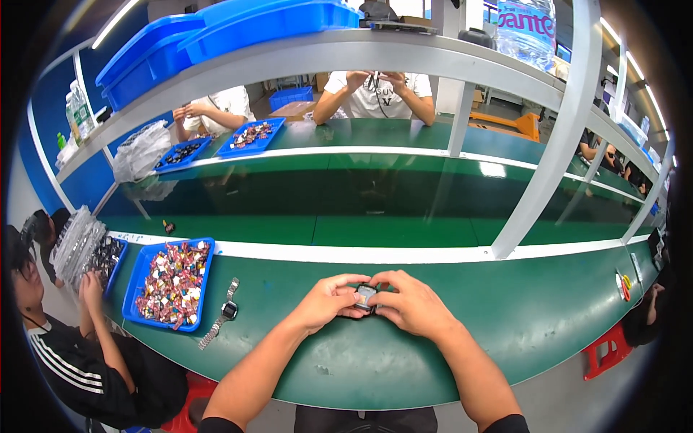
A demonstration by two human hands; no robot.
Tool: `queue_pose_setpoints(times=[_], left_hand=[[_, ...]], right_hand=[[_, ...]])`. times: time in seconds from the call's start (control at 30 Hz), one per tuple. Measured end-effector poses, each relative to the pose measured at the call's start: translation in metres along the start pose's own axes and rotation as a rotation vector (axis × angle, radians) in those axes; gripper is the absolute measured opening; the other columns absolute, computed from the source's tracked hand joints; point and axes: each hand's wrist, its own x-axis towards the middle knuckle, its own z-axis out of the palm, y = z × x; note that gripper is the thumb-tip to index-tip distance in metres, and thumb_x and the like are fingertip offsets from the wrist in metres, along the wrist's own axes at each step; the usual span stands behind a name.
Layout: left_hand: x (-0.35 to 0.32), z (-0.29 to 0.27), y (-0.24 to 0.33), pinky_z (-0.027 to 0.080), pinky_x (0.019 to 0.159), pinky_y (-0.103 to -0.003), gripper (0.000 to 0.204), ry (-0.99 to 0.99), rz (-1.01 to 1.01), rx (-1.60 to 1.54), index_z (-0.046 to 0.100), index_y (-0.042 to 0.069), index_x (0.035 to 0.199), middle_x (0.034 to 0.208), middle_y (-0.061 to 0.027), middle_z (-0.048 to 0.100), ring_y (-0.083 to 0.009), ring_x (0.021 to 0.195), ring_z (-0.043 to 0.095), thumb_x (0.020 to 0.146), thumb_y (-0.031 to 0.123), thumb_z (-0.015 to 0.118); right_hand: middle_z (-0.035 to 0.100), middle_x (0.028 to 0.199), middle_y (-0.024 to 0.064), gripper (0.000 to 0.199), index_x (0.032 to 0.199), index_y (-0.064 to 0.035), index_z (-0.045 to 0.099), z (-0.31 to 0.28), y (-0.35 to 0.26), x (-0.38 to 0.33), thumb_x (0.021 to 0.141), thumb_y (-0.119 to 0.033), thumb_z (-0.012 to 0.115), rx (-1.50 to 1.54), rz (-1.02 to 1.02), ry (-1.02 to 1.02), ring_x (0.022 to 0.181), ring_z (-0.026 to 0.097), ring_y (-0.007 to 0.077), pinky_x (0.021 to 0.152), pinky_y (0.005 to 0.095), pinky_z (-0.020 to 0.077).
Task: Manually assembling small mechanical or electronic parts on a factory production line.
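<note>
1. Hands first: the left hand [330, 301] and right hand [410, 304] meet over the near edge of the green table [447, 339], both pinching a small grey watch body [366, 295] between their fingertips. Neither hand is free; each grips a side of it.
2. Progress, as I judge it: the piece in hand shows no strap, so the work on it looks mid-way, with fitting or checking left.
3. Watch [227, 311] with a metal band lies flat on the table, left of the left hand and apart from it; it looks complete.
4. Tray [144, 267], blue, sits just beyond that watch, heaped with small red, white and dark parts, so much stock remains.
5. Neighbour on the left, in a black sleeve with white stripes, has a hand [92, 285] at a second tray with clear bags.
6. Belt [375, 198], dark green, runs across the middle.
7. Across it, two people in white shirts work; one holds an item up in both hands [375, 78]. Blue trays [245, 137] lie before them, blue bins [238, 29] on the shelf above.
</note>
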Motion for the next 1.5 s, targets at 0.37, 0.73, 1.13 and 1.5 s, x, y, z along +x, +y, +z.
queue_pose_setpoints(times=[0.37,0.73,1.13,1.5], left_hand=[[0.001,0.004,-0.009,0.054,0.093,-0.033,0.031,-0.049,0.034,-0.061,0.049,0.000,0.126,0.114,-0.0125,0.064,-0.0183,0.103,0.064,0.095,-0.003,0.049],[0.002,0.005,-0.012,0.053,0.097,-0.036,0.039,-0.064,0.071,-0.166,0.045,0.002,0.132,0.122,-0.0123,0.058,-0.0197,0.111,0.060,0.093,-0.006,0.048],[0.003,0.000,-0.015,0.052,0.094,-0.033,0.038,-0.109,0.098,-0.142,0.047,0.003,0.129,0.124,-0.0100,0.057,-0.0169,0.110,0.059,0.093,-0.002,0.054],[0.004,0.005,-0.021,0.051,0.094,-0.033,0.027,-0.077,0.175,-0.174,0.049,0.006,0.123,0.128,-0.0092,0.057,-0.0170,0.114,0.058,0.096,0.001,0.052]], right_hand=[[0.055,0.112,0.0074,0.015,0.092,-0.0076,0.062,0.022,-0.007,0.001,0.082,-0.011,0.072,0.201,0.159,0.139,0.105,0.055,0.0268,0.087,0.0366,0.0495],[0.056,0.118,0.0082,0.011,0.093,-0.0075,0.065,0.023,0.001,-0.001,0.084,-0.010,0.070,0.089,0.087,0.136,0.109,0.056,0.0284,0.089,0.0381,0.0495],[0.057,0.120,0.0100,0.010,0.091,-0.0042,0.062,0.030,0.001,-0.003,0.089,-0.014,0.064,0.373,0.283,0.176,0.113,0.054,0.0292,0.094,0.0387,0.0457],[0.061,0.117,0.0055,0.014,0.092,-0.0079,0.070,0.030,-0.007,-0.002,0.079,-0.009,0.075,0.178,0.151,0.294,0.108,0.058,0.0258,0.089,0.0360,0.0518]])
